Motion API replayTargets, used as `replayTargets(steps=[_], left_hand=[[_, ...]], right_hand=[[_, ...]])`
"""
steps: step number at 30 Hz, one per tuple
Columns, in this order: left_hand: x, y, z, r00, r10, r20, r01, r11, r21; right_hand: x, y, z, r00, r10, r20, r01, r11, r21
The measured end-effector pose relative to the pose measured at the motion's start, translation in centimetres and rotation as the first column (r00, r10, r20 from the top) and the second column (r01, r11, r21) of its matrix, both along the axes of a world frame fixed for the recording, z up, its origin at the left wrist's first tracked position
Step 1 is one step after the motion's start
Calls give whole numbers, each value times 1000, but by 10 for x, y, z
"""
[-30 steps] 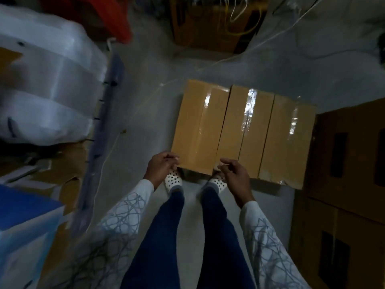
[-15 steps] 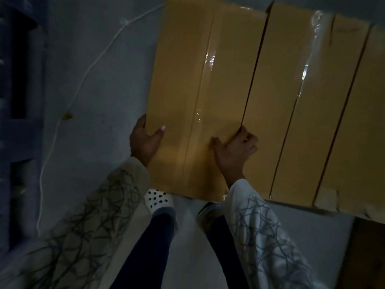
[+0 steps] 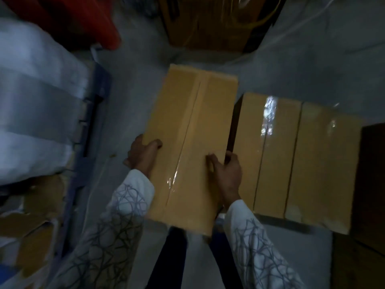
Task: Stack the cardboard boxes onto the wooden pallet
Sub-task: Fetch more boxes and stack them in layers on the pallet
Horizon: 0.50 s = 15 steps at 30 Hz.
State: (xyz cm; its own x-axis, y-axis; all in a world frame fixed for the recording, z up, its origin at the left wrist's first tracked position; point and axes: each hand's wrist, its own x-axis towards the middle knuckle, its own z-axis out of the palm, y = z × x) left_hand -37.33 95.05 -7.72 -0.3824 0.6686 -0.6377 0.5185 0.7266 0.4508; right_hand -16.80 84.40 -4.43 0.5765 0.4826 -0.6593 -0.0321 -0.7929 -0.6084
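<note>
A long tan cardboard box (image 3: 191,147), sealed along its length with clear shiny tape, fills the middle of the view, running from 12 o'clock down to 6 o'clock. Both hands hold it near its closer end. The left hand (image 3: 141,155) grips the left long edge at about 9 o'clock, with the thumb lying on the top face and the fingers curled down the side. The right hand (image 3: 227,174) clasps the right long edge at about 4 o'clock, with the thumb on the top face and the fingers hooked over the edge. Both arms wear white sleeves (image 3: 256,243) with a grey line pattern. The near end of the box covers the top of the dark blue trouser legs (image 3: 173,257).

At 3 o'clock, two more tan taped boxes (image 3: 295,159) lie side by side on the grey concrete floor (image 3: 129,101), touching each other. A dark gap separates them from the held box. A dark brown carton (image 3: 373,184) stands against them further right. At 9 o'clock is a white plastic-wrapped bundle (image 3: 35,101) beside a blue frame (image 3: 91,142). A brown box (image 3: 208,21) stands at 12 o'clock and a blurred red object (image 3: 83,17) at 11 o'clock.
</note>
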Motion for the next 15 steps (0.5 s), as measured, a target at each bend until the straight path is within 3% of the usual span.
replayTargets(steps=[3,8,11,15], left_hand=[[-9,18,150,988,-114,-101,124,987,100],[-25,29,387,927,-250,-280,314,925,215],[-26,27,488,898,-285,-336,408,826,388],[-18,22,573,848,-339,-407,521,673,525]], right_hand=[[-6,-11,141,995,-37,-95,41,999,34],[-27,-51,336,919,-171,-355,259,941,217],[-40,-71,423,880,-176,-440,330,895,301],[-71,-98,500,875,-155,-459,355,850,389]])
